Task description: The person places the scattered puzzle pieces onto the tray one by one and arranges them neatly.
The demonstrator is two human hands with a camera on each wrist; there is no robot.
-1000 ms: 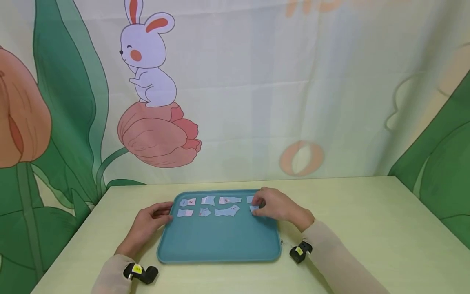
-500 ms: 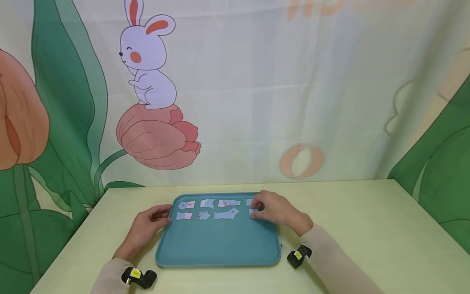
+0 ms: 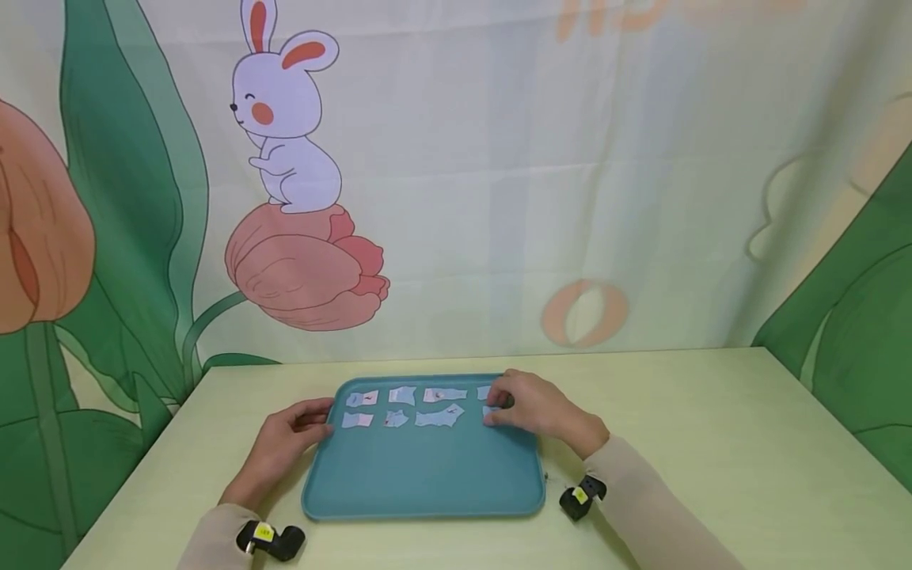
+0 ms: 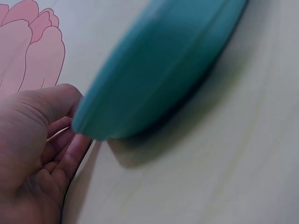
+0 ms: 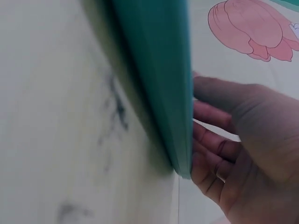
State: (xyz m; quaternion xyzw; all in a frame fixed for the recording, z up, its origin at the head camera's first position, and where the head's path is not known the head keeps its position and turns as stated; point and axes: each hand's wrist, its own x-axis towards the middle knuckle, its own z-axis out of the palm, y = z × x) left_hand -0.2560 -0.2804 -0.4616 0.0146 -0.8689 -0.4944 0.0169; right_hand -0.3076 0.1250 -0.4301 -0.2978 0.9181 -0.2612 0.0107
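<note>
On a teal tray (image 3: 427,475), several irregular light-blue paper pieces lie face up in two rows along the far side; some carry pink patches. My left hand (image 3: 281,443) holds the tray's left rim, thumb and fingers at the edge; in the left wrist view, the hand (image 4: 37,140) shows fingertips meeting the teal rim (image 4: 159,74). At the far right corner, my right hand (image 3: 537,404) reaches over the tray with thumb and fingers curled around the last piece (image 3: 488,412) of the nearer row, mostly hidden. The tray wall hides its fingertips in the right wrist view.
The tray rests on a pale yellow table (image 3: 677,459), in front of a curtain (image 3: 456,198) printed with a rabbit and tulips. Dark smudges (image 5: 119,109) mark the table by the tray's right side. Each sleeve bears a black wrist camera (image 3: 271,540).
The head view has tilted slightly, so the tray sits a little lower in it. Both hands keep their places, with the right fingers staying at the same piece.
</note>
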